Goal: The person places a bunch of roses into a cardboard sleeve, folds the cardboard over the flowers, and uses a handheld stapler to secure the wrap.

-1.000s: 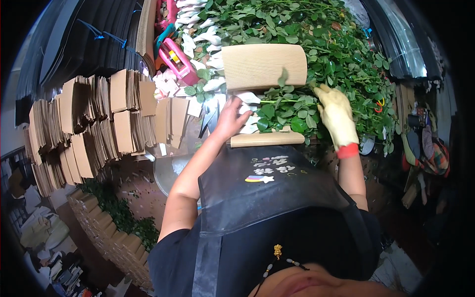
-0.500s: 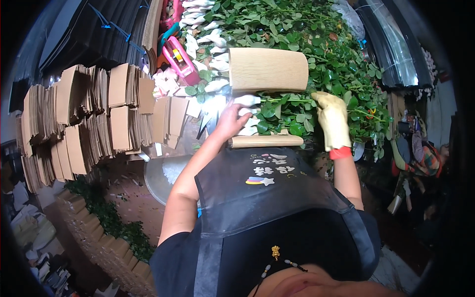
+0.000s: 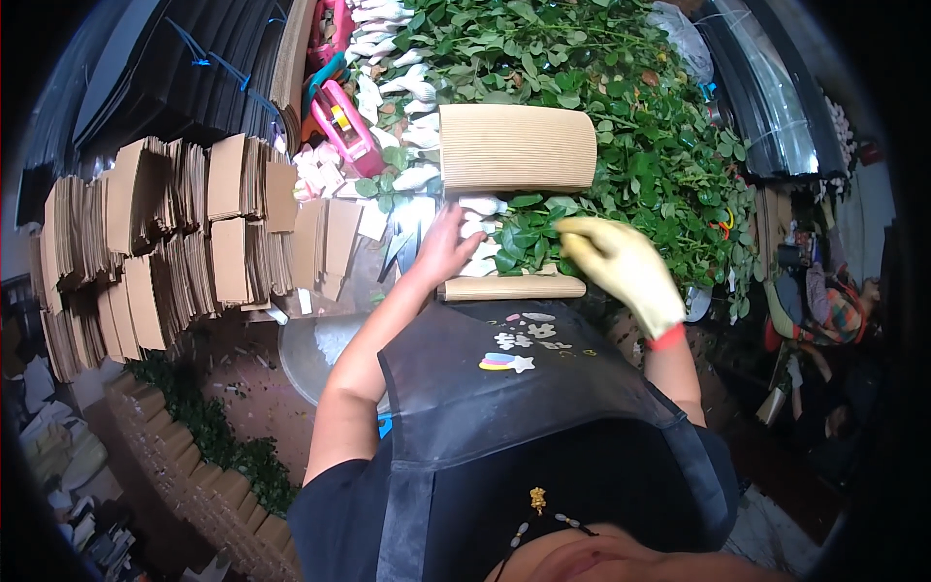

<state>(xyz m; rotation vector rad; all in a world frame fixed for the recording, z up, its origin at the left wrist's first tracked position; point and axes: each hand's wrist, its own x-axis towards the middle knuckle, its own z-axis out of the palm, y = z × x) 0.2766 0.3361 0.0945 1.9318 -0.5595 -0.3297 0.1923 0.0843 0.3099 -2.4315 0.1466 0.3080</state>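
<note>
My bare left hand (image 3: 446, 249) lies with its fingers apart against the white-wrapped flower heads (image 3: 478, 231), at the left end of a bunch of leafy stems (image 3: 529, 238). The bunch rests on ribbed tan cardboard, whose far flap (image 3: 517, 148) curves up behind it and whose near edge (image 3: 514, 288) rolls up by my apron. My right hand (image 3: 626, 272), in a pale yellow glove, bends over the right part of the leaves. Its fingers are closed, and whatever is between them is hidden.
More leafy stems (image 3: 543, 48) with white-wrapped heads cover the table behind. Stacks of cut cardboard (image 3: 136, 223) stand at left. A pink tape dispenser (image 3: 347, 126) and scissors (image 3: 401, 242) lie left of the flowers. A co-worker's plaid sleeve (image 3: 842, 315) shows at far right.
My right hand has moved left and nearer, from the stems' right side onto the bunch's leaves. The left hand has shifted slightly left, staying by the white-wrapped heads.
</note>
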